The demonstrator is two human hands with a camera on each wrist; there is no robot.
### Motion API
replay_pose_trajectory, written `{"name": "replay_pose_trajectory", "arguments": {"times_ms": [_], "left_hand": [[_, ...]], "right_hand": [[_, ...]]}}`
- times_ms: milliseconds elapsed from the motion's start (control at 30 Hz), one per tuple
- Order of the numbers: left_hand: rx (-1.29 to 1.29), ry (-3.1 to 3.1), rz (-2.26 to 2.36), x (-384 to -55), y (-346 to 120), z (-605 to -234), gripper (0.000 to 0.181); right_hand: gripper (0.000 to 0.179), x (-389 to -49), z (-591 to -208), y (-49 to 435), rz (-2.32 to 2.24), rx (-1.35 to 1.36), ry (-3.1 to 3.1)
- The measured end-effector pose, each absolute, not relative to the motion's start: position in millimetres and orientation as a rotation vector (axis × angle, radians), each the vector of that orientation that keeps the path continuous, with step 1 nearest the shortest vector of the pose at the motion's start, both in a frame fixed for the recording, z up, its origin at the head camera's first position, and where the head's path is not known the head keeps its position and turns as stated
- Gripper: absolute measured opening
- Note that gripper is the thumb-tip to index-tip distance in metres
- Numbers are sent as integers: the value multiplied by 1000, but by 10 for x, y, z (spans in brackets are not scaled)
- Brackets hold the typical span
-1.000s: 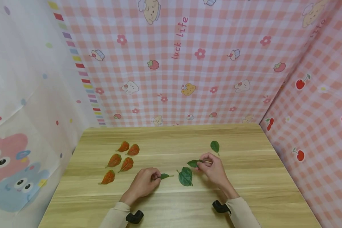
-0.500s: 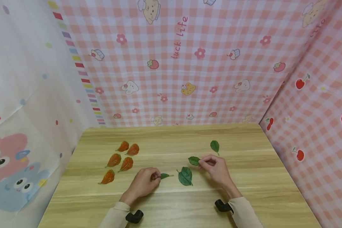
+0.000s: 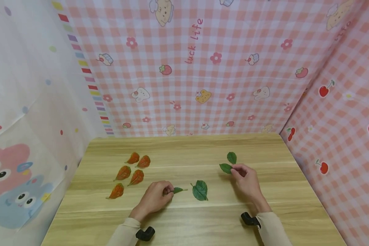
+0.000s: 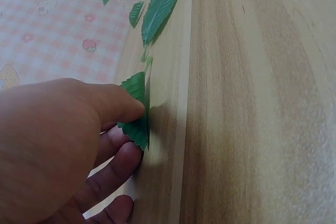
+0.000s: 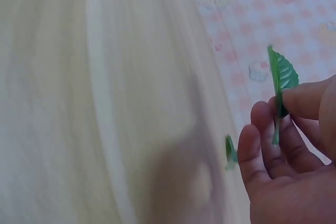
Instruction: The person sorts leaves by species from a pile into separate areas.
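Observation:
My left hand [image 3: 155,196] is low over the wooden table, pinching a green leaf [image 3: 177,190] whose stem points right. In the left wrist view the thumb lies across this serrated leaf [image 4: 135,109], with the fingertips behind it. My right hand [image 3: 247,181] is raised over the right side and pinches another green leaf [image 3: 225,168] between thumb and fingers. In the right wrist view that leaf [image 5: 285,72] stands upright, stem down. Just behind it in the head view lies a smaller green leaf [image 3: 231,157]. Between the hands is a broad green leaf [image 3: 200,190], stems showing at two ends.
Several orange-red leaves [image 3: 123,173] lie in a loose group on the left of the table [image 3: 184,222]. A pink checked cloth [image 3: 184,85] hangs behind the table's back edge, and printed cloths flank both sides.
My right hand has moved right and away from the broad leaf, carrying its green leaf close to the one at the back right. The left hand stays in place.

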State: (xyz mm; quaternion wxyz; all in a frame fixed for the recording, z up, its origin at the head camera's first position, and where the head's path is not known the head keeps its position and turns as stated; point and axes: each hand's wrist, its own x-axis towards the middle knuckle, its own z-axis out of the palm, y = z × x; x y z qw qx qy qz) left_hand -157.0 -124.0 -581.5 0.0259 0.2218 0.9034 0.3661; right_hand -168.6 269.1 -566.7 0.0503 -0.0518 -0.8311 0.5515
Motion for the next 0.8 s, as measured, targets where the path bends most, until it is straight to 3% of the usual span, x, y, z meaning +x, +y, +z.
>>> {"name": "replay_pose_trajectory", "arguments": {"times_ms": [800], "left_hand": [[698,2776,1149,-1542,-1256,-5793,9]], "right_hand": [[22,-1928,-5681,3158,1398,-540,-2446]]}}
